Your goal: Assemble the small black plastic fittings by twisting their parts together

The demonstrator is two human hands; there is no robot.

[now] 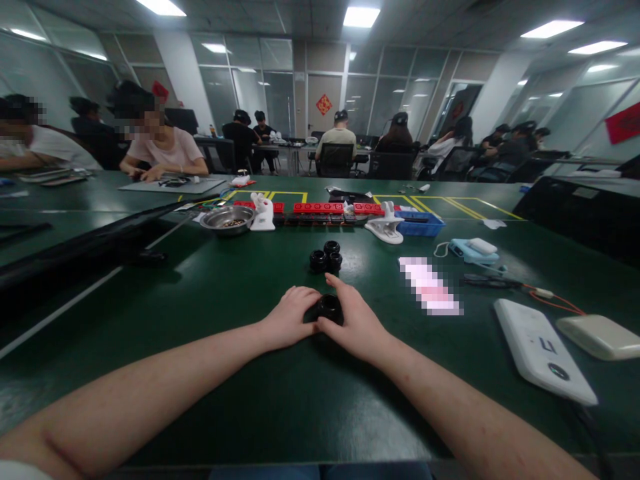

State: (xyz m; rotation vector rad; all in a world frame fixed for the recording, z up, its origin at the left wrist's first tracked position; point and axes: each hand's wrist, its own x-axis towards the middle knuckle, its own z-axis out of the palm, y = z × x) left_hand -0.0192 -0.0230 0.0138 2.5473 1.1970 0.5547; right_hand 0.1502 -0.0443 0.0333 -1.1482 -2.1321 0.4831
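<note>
Both my hands meet around a small black ring-like part [329, 307] on the green table [225, 400]. My left hand [293, 317] holds it from the left, fingers curled along its side. From the right, my right hand [356, 320] wraps it with the thumb in front and the fingers behind. The thumbs nearly touch at the near side. Just beyond my hands stands a cluster of similar black parts: one at the back [331, 249], one at the left [318, 261] and one at the right [335, 261].
A metal bowl [227, 220], white stands [262, 213] [387, 225], red blocks [320, 207] and a blue bin [420, 225] line the back. On the right lie a blurred phone [430, 287], a white power bank [543, 350] and cables. A black bar [100, 240] crosses the left.
</note>
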